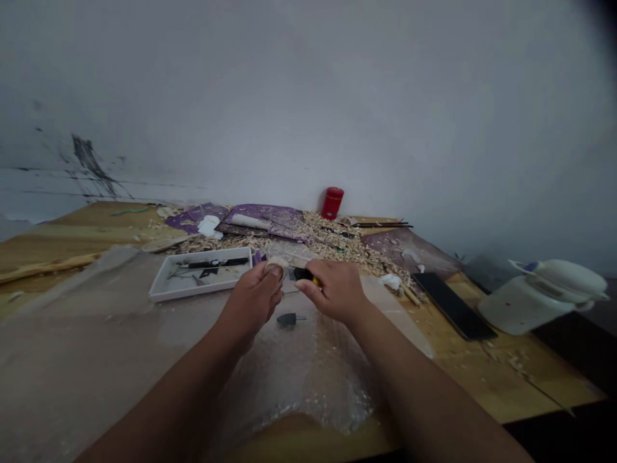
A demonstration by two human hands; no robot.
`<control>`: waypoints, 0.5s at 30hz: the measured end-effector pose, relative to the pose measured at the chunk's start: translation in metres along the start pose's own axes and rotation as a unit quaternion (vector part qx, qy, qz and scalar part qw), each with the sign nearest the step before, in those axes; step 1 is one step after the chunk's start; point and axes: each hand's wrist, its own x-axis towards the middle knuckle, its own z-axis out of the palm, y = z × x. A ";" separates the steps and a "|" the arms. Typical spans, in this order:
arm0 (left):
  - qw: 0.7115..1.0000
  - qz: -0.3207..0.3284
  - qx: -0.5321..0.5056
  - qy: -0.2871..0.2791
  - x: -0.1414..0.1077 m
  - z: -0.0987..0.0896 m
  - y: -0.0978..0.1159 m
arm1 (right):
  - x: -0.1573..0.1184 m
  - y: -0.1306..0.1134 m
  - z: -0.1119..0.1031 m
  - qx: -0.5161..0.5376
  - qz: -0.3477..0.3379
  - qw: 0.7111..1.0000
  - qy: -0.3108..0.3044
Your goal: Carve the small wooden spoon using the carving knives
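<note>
Over the plastic sheet, my left hand [255, 292] is closed round a pale wooden piece [289, 261] with a rounded end and a narrow part reaching right, much like a spoon. My right hand [337, 286] grips a tool with a black and yellow handle [303, 275], close against the wood; its working end is hard to make out. Below the hands, a dark cone-shaped grinding bit [288, 319] with a thin metal shank lies on the bubble wrap [308, 379].
A white tray [159, 296] with slim tools stands left of my hands. Wood shavings [337, 247] cover the back, near a red canister [332, 203] by the wall. To the right lie a black phone [453, 305] and a white lidded pot [515, 305].
</note>
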 end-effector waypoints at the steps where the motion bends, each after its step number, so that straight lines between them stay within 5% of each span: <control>1: 1.000 0.000 -0.001 -0.002 0.000 0.000 0.000 | 0.000 0.000 0.000 -0.002 0.000 1.000 -0.004; 12: 1.000 -0.020 0.012 -0.002 -0.002 0.001 0.001 | 0.002 -0.001 0.000 -0.016 -0.001 1.000 -0.021; 15: 0.998 -0.037 0.025 -0.034 -0.007 0.004 0.001 | 0.003 0.016 0.001 -0.051 0.061 0.997 -0.007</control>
